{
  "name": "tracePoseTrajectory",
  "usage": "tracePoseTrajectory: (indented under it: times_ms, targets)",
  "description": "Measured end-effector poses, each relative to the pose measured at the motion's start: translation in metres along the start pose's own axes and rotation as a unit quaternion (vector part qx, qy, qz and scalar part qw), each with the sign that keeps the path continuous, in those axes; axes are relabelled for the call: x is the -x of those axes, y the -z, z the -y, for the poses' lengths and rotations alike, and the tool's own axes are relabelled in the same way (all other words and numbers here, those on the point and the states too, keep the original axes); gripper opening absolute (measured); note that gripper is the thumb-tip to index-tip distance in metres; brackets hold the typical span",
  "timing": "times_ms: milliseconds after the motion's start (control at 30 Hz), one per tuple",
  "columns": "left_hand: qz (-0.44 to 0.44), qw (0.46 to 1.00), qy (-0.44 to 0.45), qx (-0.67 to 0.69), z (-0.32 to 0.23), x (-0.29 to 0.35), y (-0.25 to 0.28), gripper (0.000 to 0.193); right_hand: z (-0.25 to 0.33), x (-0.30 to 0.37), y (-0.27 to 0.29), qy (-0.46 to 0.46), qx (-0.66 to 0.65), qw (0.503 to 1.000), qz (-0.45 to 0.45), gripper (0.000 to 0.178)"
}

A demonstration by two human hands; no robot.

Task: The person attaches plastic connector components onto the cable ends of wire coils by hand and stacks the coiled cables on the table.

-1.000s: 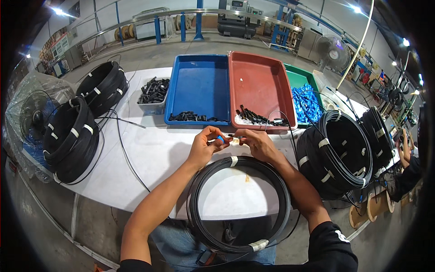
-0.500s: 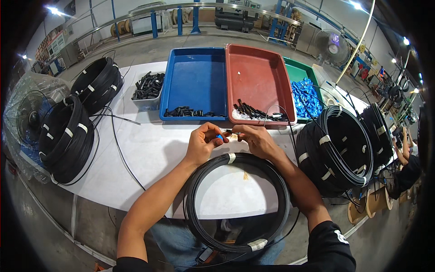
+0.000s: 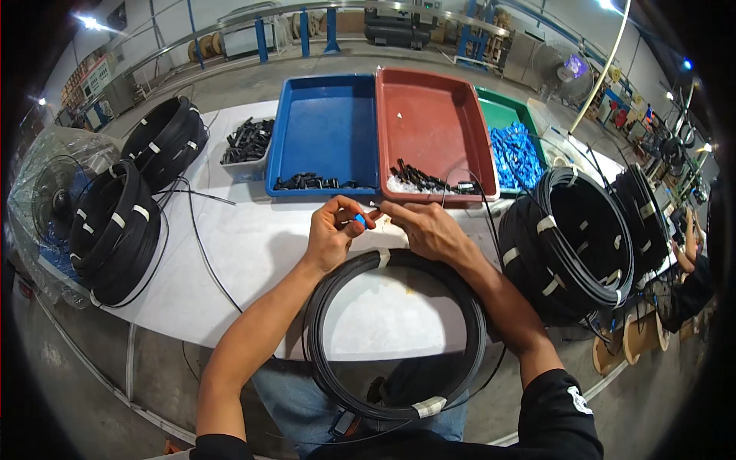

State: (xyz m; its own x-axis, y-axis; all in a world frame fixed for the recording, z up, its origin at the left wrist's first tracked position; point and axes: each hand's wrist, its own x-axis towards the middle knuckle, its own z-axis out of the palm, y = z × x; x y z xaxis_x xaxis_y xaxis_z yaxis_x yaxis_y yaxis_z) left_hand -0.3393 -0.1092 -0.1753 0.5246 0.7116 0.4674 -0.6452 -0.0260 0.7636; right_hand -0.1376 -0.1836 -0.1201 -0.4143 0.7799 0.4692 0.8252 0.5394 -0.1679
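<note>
Blue plastic, a small connector piece [image 3: 359, 221], sits pinched between the thumb and fingertips of my left hand [image 3: 334, 232], just above the white table top [image 3: 253, 253]. My right hand [image 3: 426, 230] is narrowed to a pinch as well, its fingertips meeting the left ones at the connector; I judge they hold the thin free end of the black cable there, though it is too small to see clearly. That cable belongs to the taped black coil [image 3: 399, 337] lying in front of me, partly on the table edge and partly over my lap. As I read it, the fitting of this end is under way and not finished. Finished-looking bundles, or ones waiting, I cannot tell which, stand stacked at my right [image 3: 571, 241] and left [image 3: 115, 230]. Loose black parts lie in the blue tray [image 3: 326, 115] and red tray [image 3: 433, 115].
</note>
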Motion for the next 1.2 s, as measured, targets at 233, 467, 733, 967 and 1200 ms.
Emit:
tracePoseTrajectory:
  times_ms: [233,467,733,967,1200]
  targets:
    - [-0.014,0.999,0.030,-0.023,0.000,-0.003,0.007,0.038,0.010,0.002,0.007,-0.037,-0.072,0.997,-0.006,0.030]
    - [-0.017,1.000,0.005,0.019,0.002,-0.003,0.006,0.031,0.008,0.000,0.002,-0.050,-0.081,0.995,-0.009,0.028]
    - [-0.048,0.900,-0.040,-0.431,-0.030,-0.004,0.020,0.021,-0.009,0.010,-0.009,0.001,-0.067,0.989,-0.135,0.029]
    - [-0.039,0.896,-0.056,-0.440,-0.037,0.000,0.002,0.016,-0.005,0.006,-0.001,0.020,-0.050,0.985,-0.163,0.024]
    - [-0.023,0.883,-0.071,-0.463,-0.038,0.001,-0.008,0.017,0.000,0.009,0.004,0.004,-0.060,0.989,-0.134,0.024]
